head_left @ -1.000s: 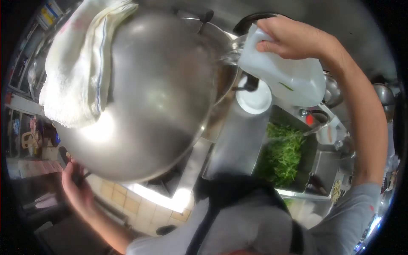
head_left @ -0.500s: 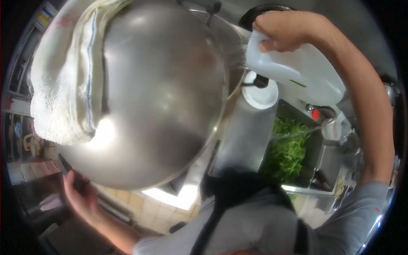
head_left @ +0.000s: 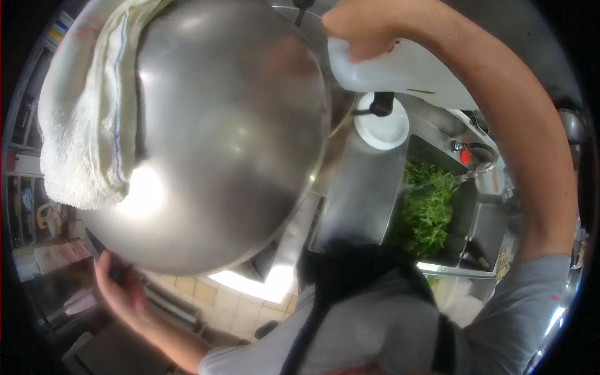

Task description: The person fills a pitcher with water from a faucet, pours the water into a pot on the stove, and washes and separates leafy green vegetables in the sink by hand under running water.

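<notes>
The translucent plastic jug [head_left: 406, 65] lay on its side in the air, one end close to the rim of a broad round steel shell [head_left: 231, 137]; lid or wok, I couldn't say. The person's right hand [head_left: 362, 28] was closed firmly around the jug's upper part, fingers bent over. A green sliver [head_left: 420, 92] showed on the jug's wall. The left hand [head_left: 122, 290] had its fingers curled around a dark handle [head_left: 117, 270] by the shell's lower rim; whether the two were joined, I could not tell.

To my eye the step in hand was tipping the jug out over the pan [head_left: 342, 103] beyond the shell, though I could make out no stream. Such a move called for a steady right wrist and a quiet left hand.

The shell's right edge stood just beside the jug, leaving little room that way. A towel [head_left: 87, 131] was draped over its far flank. Below the jug, a white dish [head_left: 382, 136] sat on the steel counter [head_left: 347, 200], a black handle [head_left: 381, 104] jutting above it. Nearer the person there was freer space above the counter. Farther right, leafy greens [head_left: 428, 212] filled much of the sink [head_left: 427, 148], with the tap [head_left: 484, 150] at its edge, under the forearm's sweep.
</notes>
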`<state>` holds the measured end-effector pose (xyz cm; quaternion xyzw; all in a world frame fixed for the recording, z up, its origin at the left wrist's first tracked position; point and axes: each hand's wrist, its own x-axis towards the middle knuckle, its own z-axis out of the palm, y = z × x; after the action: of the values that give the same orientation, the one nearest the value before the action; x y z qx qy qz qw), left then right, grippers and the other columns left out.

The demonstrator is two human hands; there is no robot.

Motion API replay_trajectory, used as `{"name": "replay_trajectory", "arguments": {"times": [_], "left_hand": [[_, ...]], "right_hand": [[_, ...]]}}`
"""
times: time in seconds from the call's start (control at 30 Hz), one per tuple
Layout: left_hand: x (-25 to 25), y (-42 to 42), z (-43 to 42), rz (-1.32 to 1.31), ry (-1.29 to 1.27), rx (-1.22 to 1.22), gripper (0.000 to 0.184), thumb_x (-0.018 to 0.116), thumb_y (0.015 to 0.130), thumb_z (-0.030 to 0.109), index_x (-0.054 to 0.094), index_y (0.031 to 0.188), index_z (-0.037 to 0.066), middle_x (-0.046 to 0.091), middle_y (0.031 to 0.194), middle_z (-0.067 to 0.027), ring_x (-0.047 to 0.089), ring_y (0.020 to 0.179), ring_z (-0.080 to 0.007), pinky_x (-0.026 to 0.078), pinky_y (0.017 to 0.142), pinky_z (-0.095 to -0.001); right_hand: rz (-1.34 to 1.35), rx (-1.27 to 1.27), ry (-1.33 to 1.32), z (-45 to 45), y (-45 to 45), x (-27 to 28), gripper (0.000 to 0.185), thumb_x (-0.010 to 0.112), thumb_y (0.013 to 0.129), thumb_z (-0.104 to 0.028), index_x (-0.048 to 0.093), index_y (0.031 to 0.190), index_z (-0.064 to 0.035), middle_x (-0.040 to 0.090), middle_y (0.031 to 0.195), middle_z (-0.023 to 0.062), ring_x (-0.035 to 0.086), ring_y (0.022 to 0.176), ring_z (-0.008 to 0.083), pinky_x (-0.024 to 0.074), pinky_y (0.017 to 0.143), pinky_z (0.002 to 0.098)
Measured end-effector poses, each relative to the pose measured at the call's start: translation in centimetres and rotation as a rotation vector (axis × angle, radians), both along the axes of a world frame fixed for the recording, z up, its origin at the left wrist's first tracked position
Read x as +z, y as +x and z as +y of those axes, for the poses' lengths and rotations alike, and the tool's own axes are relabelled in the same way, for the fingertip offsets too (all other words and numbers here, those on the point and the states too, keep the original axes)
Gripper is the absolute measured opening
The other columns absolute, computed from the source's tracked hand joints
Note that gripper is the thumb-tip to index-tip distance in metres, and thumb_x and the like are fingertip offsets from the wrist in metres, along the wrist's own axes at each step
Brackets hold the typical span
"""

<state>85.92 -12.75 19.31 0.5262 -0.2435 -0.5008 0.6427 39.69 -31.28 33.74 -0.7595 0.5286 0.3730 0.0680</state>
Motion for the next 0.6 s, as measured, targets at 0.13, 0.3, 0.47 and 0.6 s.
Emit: {"name": "replay_trajectory", "arguments": {"times": [0.13,0.3,0.47,0.6], "left_hand": [[0.0,0.3,-0.1,-0.021,-0.003,-0.031,0.01,0.069,0.089,0.015,0.071,0.094,0.007,0.071,0.094,-0.0021,0.063,0.088,-0.0126,0.045,0.084,-0.0288],[0.3,-0.4,-0.3,-0.062,-0.01,-0.041,0.01,0.069,0.089,0.015,0.07,0.094,0.006,0.071,0.094,-0.0017,0.063,0.088,-0.0121,0.045,0.083,-0.0291],[0.7,-1.7,-0.7,-0.115,-0.011,-0.02,0.014,0.069,0.089,0.016,0.069,0.098,0.006,0.071,0.095,-0.002,0.062,0.09,-0.0134,0.045,0.086,-0.0306],[0.4,-1.1,-0.7,-0.102,-0.015,-0.044,0.015,0.068,0.089,0.017,0.069,0.099,0.006,0.07,0.094,-0.0013,0.062,0.09,-0.0134,0.044,0.088,-0.0313]], "right_hand": [[0.035,0.092,-0.07,0.1,-0.1,-0.6,0.034,0.06,0.077,-0.006,0.07,0.108,0.0048,0.068,0.109,0.0235,0.066,0.104,0.0366,0.0525,0.083,0.0457],[-0.008,0.054,-0.18,1.1,-2.2,-1.9,0.034,0.062,0.076,-0.005,0.07,0.107,0.0041,0.069,0.106,0.024,0.067,0.1,0.038,0.0524,0.082,0.0464],[-0.3,0.01,-0.273,3.5,-9.0,0.0,0.024,0.063,0.08,-0.01,0.069,0.098,0.0058,0.07,0.089,0.023,0.067,0.081,0.0358,0.0518,0.073,0.0448],[-0.63,-0.246,-0.328,8.8,-18.4,-4.9,0.027,0.068,0.081,-0.02,0.053,0.075,0.0012,0.056,0.061,0.0109,0.057,0.05,0.0203,0.0458,0.047,0.0369]]}}
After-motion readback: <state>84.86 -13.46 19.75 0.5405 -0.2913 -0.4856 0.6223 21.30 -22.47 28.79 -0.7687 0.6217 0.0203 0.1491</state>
